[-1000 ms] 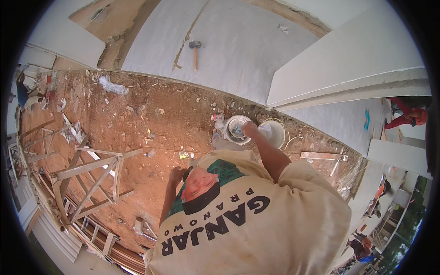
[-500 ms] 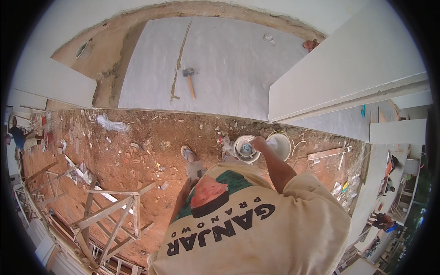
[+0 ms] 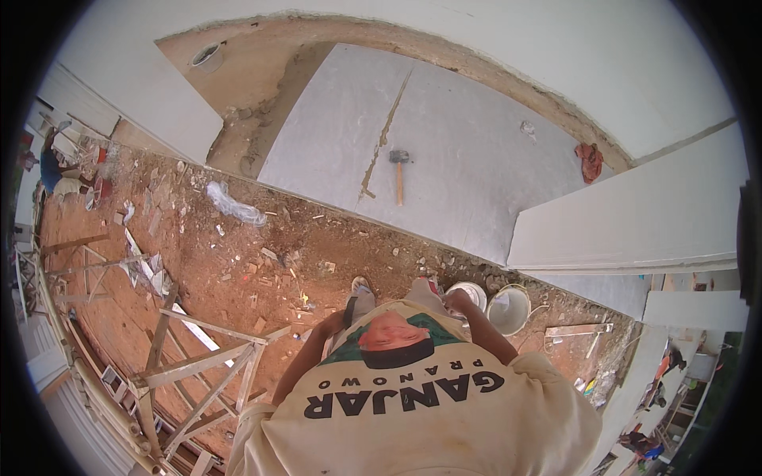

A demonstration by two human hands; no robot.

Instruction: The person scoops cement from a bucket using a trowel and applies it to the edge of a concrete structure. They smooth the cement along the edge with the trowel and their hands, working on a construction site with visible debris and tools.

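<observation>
Soft, even daylight bathed right hand (image 3: 458, 301), shadows fell faint; beyond it, wall (image 3: 627, 79) bowed; far right, people (image 3: 639, 444) smeared!

White bucket (image 3: 471, 291), upright, on reddish dirt (image 3: 226, 282)

Here's ground: rough reddish-brown dirt (image 3: 187, 274), chips and rubble scattered all over. Crumpled clear plastic sheet (image 3: 236, 205) sprawled on it, near slab edge. Over right, two round whitish buckets (image 3: 508, 311) side by side, narrow wooden plank (image 3: 579, 330) just beyond. Left side, rough timber trestle (image 3: 198, 363) planted. And up on smooth pale-grey floor slab (image 3: 325, 119): black-headed wooden-handled mallet (image 3: 398, 176), near brown-smeared joint; reddish crumpled cloth (image 3: 589, 163) at far right.
</observation>
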